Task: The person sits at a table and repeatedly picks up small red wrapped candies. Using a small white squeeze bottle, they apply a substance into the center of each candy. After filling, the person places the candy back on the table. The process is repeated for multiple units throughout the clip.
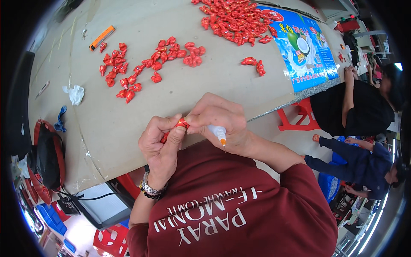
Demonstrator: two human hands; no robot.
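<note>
Close to the table's near edge, my left hand (155, 139) pinches a small red figurine (183, 123) with gold marks between thumb and fingers. The fingertips of my right hand (220, 112) press on the same figurine from the other side. Tucked in the curled fingers of my right hand is a small white glue bottle (216, 130) with an orange needle tip pointing down toward me. Fingers cover much of the figurine. Beyond my hands lie a loose cluster of similar red figurines (156, 77) and two more figurines (259, 67) to the right.
A big pile of red figurines (235, 19) is at the far side, beside a blue printed cardboard sheet (295, 47). An orange box cutter (102, 38), crumpled tissue (75, 94) and blue cloth strip (61, 118) lie left. Other people (355, 103) sit at the right.
</note>
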